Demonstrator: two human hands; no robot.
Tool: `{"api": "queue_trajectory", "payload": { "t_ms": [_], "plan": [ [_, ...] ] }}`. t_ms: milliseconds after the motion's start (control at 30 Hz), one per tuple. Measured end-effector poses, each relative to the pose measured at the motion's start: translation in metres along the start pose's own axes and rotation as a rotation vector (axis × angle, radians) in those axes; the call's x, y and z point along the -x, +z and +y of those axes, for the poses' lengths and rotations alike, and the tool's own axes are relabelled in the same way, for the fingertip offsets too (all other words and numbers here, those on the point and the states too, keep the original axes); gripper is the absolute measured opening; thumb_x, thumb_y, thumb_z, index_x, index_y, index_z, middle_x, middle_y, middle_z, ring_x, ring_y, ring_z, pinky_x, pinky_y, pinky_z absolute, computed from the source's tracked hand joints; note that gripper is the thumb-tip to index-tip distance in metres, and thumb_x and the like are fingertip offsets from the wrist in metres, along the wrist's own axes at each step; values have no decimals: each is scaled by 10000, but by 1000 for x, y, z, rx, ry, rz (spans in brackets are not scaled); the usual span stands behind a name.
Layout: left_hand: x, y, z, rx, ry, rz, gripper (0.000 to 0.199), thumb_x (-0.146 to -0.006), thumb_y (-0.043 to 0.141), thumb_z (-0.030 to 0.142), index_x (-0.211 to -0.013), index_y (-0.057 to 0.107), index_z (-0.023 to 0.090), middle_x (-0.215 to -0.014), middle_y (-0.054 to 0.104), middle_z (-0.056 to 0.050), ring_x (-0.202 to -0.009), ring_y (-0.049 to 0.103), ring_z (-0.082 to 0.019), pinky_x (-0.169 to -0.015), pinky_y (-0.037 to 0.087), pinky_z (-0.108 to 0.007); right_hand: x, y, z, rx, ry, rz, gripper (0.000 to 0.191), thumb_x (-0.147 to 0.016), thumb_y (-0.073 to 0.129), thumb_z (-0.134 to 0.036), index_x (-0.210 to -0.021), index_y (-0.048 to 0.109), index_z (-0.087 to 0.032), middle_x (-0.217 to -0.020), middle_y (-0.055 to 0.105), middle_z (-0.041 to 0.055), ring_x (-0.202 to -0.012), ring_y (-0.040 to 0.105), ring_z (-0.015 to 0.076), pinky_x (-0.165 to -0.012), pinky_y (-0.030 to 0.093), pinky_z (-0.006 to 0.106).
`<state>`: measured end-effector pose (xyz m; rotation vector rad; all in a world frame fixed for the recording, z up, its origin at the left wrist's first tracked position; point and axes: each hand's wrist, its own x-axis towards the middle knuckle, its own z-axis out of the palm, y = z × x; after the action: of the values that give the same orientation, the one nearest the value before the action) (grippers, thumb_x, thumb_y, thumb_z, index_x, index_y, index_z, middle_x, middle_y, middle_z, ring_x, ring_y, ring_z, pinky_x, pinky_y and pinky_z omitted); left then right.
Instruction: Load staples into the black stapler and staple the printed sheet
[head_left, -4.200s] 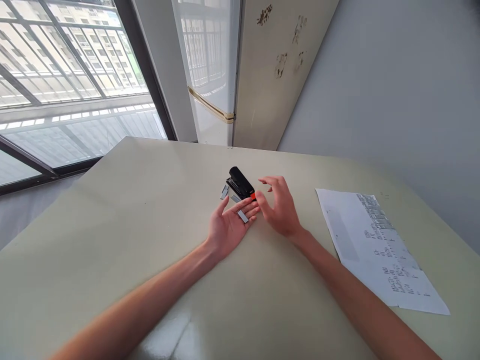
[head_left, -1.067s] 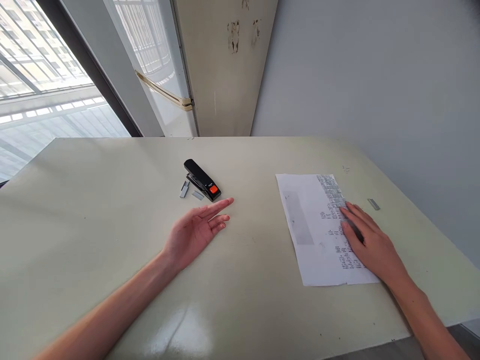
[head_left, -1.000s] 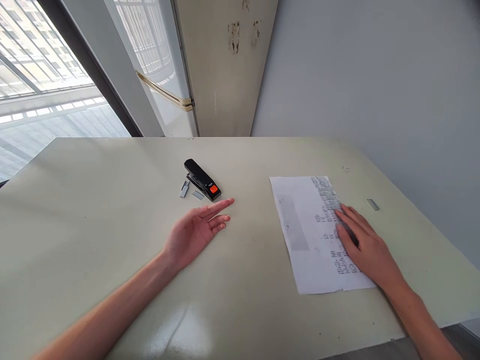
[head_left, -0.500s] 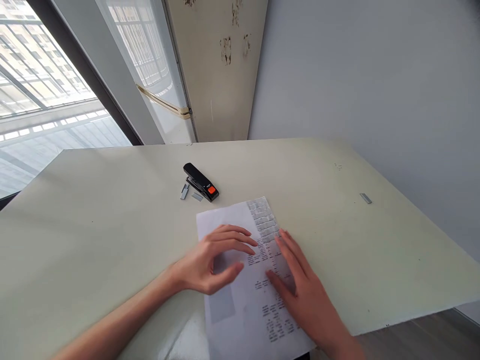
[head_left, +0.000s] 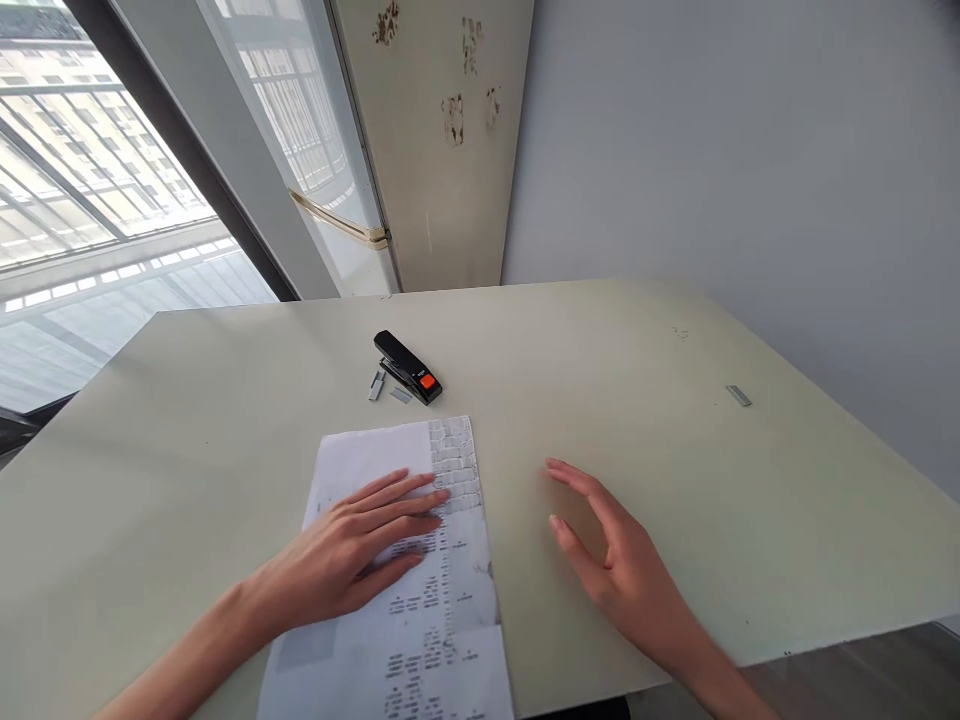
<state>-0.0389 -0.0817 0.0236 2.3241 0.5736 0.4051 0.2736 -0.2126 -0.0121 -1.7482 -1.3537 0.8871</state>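
Observation:
My left hand (head_left: 360,545) lies flat on a printed sheet of paper (head_left: 457,565), fingers stretched toward its right edge. Along the sheet's upper right runs a strip of rows of small greyish rectangles (head_left: 454,465). My right hand (head_left: 619,560) hovers over the table to the right of the paper, thumb and fingers apart, holding nothing. Beyond the paper's top edge rests a black stapler (head_left: 407,365) with an orange-red square on it. Beside the stapler lie small strips of staples (head_left: 376,386), with another flat strip (head_left: 401,395) near its front end.
The pale table (head_left: 615,400) spans most of the view. One more staple strip (head_left: 738,395) lies far to the right. A fridge (head_left: 442,200) stands behind the table, with a window (head_left: 97,170) at left and a plain wall (head_left: 712,150) at right.
The paper has shifted to the left and straightened. My left hand has flattened onto it, while my right hand has come off the paper and now sits apart from it.

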Motion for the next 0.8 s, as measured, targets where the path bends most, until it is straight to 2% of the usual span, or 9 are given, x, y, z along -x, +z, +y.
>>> {"api": "queue_trajectory", "payload": {
  "t_ms": [67, 133, 200, 267, 333, 433, 533, 600, 800],
  "plan": [
    [11, -4, -1, 32, -45, 36, 409, -950, 711, 129, -1306, 778, 318, -1401, 720, -50, -1483, 533, -334, -1310, 311, -577, -10, 4, -3, 32, -48, -36, 439, -1043, 537, -464, -1472, 566, -380, -1663, 499, 16, -1540, 467, 309, -1129, 560, 568],
    [16, -2, 0, 92, -79, 87, 389, -952, 703, 123, -1277, 793, 315, -1388, 729, -48, -1493, 522, -334, -1323, 273, -589, -22, 11, -6, 44, -100, -63, 437, -1047, 525, -440, -1477, 550, -366, -1688, 462, 17, -1559, 439, 298, -1177, 513, 579],
    [17, 3, 3, 103, -99, 117, 412, -951, 727, 163, -1331, 764, 320, -1470, 675, -47, -1512, 495, -343, -1325, 263, -593, -35, 20, -10, 46, -146, -77, 447, -1048, 522, -422, -1489, 532, -350, -1702, 440, 21, -1577, 410, 281, -1235, 448, 574],
    [14, 9, 5, 28, -105, 113, 532, -963, 749, 247, -1479, 655, 330, -1608, 541, -45, -1557, 420, -354, -1324, 261, -587, -50, 31, -15, 48, -188, -73, 451, -1046, 525, -410, -1488, 531, -325, -1696, 448, 37, -1581, 403, 269, -1264, 413, 553],
    [10, 15, 5, -89, -99, 85, 687, -993, 727, 332, -1628, 467, 334, -1708, 380, -47, -1604, 315, -361, -1325, 249, -577, -65, 41, -22, 50, -230, -51, 451, -1038, 531, -401, -1475, 543, -292, -1676, 476, 62, -1570, 422, 263, -1274, 401, 529],
    [8, 18, -1, -260, -46, -3, 783, -1050, 644, 404, -1715, 237, 337, -1758, 238, -42, -1630, 220, -350, -1336, 217, -558, -90, 56, -34, 25, -264, -18, 462, -1023, 537, -401, -1460, 553, -252, -1626, 535, 93, -1535, 472, 258, -1284, 382, 503],
    [12, 14, -10, -419, 3, -78, 757, -1100, 547, 425, -1730, 135, 349, -1769, 199, -12, -1640, 193, -311, -1352, 204, -524, -114, 74, -44, -34, -269, 18, 511, -1003, 572, -435, -1474, 534, -238, -1590, 572, 103, -1503, 509, 265, -1264, 406, 485],
    [15, 8, -14, -489, 9, -85, 732, -1121, 493, 431, -1733, 99, 354, -1772, 191, 6, -1643, 188, -289, -1357, 220, -502, -129, 88, -49, -46, -289, 58, 537, -981, 608, -441, -1470, 533, -233, -1570, 590, 110, -1478, 533, 279, -1245, 419, 482],
    [21, -11, -24, -537, 15, -110, 691, -1141, 428, 390, -1734, 76, 361, -1773, 187, 29, -1647, 182, -277, -1362, 224, -494, -172, 122, -66, 57, -326, 207, 500, -930, 701, -428, -1364, 607, -200, -1439, 680, 139, -1360, 614, 303, -1194, 404, 480]
  ]
}}
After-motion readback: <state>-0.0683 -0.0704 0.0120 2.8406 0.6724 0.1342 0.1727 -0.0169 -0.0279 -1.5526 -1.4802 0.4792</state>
